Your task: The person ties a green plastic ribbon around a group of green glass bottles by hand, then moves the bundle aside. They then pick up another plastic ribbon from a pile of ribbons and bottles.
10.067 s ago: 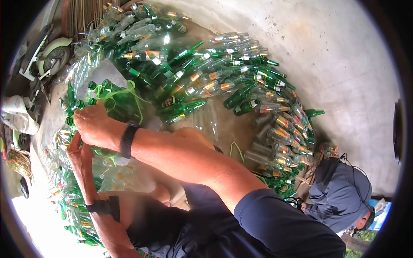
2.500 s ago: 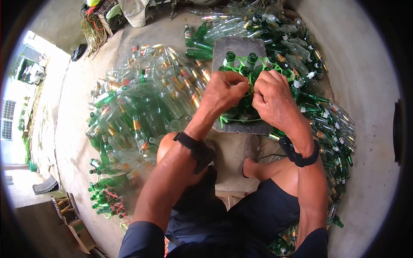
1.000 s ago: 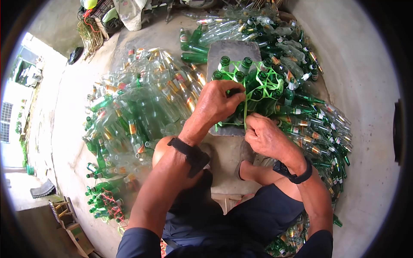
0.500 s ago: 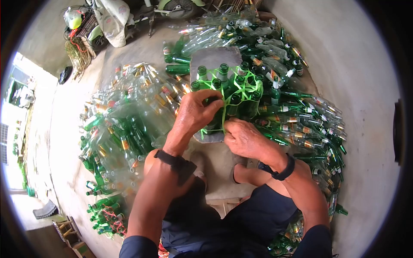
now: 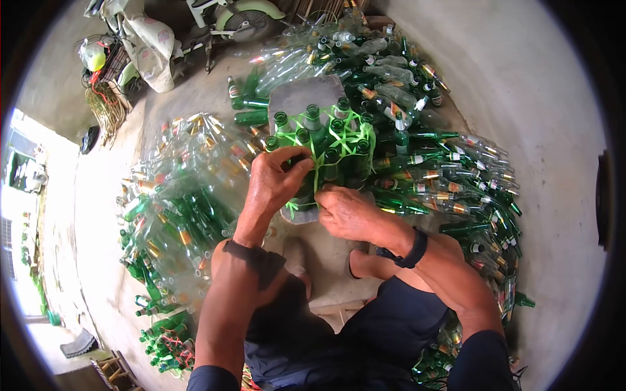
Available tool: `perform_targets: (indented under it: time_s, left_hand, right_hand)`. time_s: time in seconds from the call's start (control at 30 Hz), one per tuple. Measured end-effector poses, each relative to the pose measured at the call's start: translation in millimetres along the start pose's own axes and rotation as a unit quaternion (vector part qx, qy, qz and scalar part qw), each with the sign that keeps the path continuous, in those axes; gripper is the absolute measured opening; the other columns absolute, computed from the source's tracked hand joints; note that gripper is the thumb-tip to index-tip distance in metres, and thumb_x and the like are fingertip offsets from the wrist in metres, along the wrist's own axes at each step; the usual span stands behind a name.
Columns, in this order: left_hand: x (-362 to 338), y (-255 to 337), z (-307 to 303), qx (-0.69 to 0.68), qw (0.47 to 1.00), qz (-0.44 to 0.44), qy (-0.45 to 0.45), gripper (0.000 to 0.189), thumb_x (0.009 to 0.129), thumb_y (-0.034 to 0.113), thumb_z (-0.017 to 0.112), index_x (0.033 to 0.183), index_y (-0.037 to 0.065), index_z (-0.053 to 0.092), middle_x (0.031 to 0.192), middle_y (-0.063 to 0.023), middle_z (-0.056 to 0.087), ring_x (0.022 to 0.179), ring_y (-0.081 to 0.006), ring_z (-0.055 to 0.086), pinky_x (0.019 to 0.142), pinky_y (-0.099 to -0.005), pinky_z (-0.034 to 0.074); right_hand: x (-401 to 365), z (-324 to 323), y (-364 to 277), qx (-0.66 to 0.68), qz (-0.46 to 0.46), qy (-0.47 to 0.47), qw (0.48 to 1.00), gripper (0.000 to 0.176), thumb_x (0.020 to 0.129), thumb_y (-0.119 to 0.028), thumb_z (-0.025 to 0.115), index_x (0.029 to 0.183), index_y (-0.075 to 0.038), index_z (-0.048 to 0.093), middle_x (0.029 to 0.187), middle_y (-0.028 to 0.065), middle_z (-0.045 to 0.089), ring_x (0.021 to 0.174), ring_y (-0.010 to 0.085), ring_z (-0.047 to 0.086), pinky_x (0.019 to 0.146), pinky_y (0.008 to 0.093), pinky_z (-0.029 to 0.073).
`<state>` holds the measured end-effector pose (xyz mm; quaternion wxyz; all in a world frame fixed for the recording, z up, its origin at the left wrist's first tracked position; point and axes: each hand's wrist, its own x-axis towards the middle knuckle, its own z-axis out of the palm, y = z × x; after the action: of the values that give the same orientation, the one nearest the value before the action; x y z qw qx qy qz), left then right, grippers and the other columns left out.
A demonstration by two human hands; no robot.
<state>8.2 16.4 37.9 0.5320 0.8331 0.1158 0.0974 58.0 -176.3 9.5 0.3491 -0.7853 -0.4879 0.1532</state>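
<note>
Several green glass bottles [image 5: 315, 124] stand upright in a cluster, bottle mouths up. Bright green plastic strap [image 5: 352, 138] criss-crosses between their necks and around them. My left hand [image 5: 277, 179] is at the near left side of the cluster, thumb and forefinger pinched at a strand of strap. Just to its right and lower, my right hand [image 5: 349, 212] has its fingers closed on the hanging length of the same strap. My hands partly hide the nearest bottles. Underneath the cluster lies a grey slab [image 5: 303, 96].
Heaps of clear and green bottles lie to the left [image 5: 189, 189] and to the right [image 5: 430, 186]. More bottles [image 5: 297, 68] lie behind. A wheeled vehicle [image 5: 248, 23] and a white sack [image 5: 150, 49] stand at the back. A wall [image 5: 541, 163] rises on the right.
The view has shifted, so the cluster and both hands appear farther left in the picture. Both hands keep nearly the same hold on the strap.
</note>
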Motion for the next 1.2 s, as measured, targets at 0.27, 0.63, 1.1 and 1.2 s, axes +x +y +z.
perform_targets:
  time_s: [0.27, 0.63, 1.1, 1.2]
  left_hand:
    - [2.0, -2.5, -2.6, -0.027, 0.999, -0.017, -0.016, 0.024, 0.094, 0.014, 0.074, 0.113, 0.0, 0.076, 0.082, 0.0006, 0.071, 0.07, -0.0041, 0.057, 0.064, -0.0241, 0.048]
    - [2.6, 1.8, -6.8, -0.031, 0.998, -0.027, -0.039, 0.024, 0.094, 0.015, 0.075, 0.113, 0.0, 0.077, 0.081, 0.0037, 0.068, 0.071, -0.0034, 0.055, 0.065, -0.0236, 0.047]
    - [3.2, 1.2, -6.0, -0.039, 0.998, -0.019, -0.038, 0.021, 0.094, 0.013, 0.074, 0.111, 0.001, 0.077, 0.078, 0.0056, 0.065, 0.069, -0.0023, 0.052, 0.061, -0.0232, 0.042]
    - [2.7, -0.4, -6.2, -0.059, 0.997, -0.024, -0.042, 0.021, 0.094, 0.013, 0.075, 0.111, 0.001, 0.077, 0.078, 0.0057, 0.065, 0.07, -0.002, 0.052, 0.062, -0.0227, 0.043]
  right_hand:
    - [0.2, -32.1, -9.5, 0.014, 0.063, -0.088, 0.994, 0.021, 0.088, -0.013, 0.063, 0.075, 0.003, 0.058, 0.07, 0.0219, 0.062, 0.069, 0.0437, 0.064, 0.067, 0.0493, 0.051]
    - [5.0, -107.6, 54.8, 0.057, 0.33, 0.137, 0.932, 0.025, 0.094, -0.018, 0.068, 0.106, 0.004, 0.066, 0.071, 0.0118, 0.069, 0.056, 0.0187, 0.068, 0.049, 0.0321, 0.054]
    - [54.1, -105.1, 29.2, -0.038, -0.025, 0.389, 0.92, 0.01, 0.091, 0.001, 0.064, 0.099, -0.002, 0.067, 0.081, 0.0115, 0.067, 0.067, 0.0237, 0.067, 0.063, 0.0364, 0.053]
    - [65.1, -102.5, 7.9, -0.102, -0.131, 0.345, 0.924, 0.022, 0.088, 0.007, 0.059, 0.107, -0.002, 0.066, 0.099, 0.0172, 0.069, 0.09, 0.0391, 0.069, 0.078, 0.0428, 0.056]
